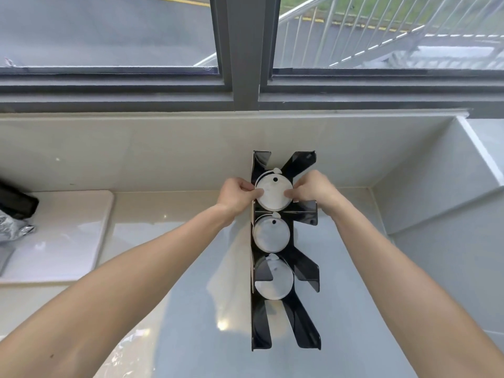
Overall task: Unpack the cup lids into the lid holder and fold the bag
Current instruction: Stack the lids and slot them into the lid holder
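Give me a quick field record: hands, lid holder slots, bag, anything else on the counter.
left hand: pinches left edge of top lid stack
right hand: pinches right edge of the same stack
lid holder: black, three slots showing lids
top slot: stack being seated by both hands
middle slot: lids in place
bottom slot: lids in place
bag: clear plastic, seems to lie left of holder, unfolded
counter left: white board, silver foil pack

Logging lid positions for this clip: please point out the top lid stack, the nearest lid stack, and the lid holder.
top lid stack (273, 192), head view, centre of the face between the hands.
nearest lid stack (274, 285), head view, lower face.
lid holder (305, 331), head view, near right prong.
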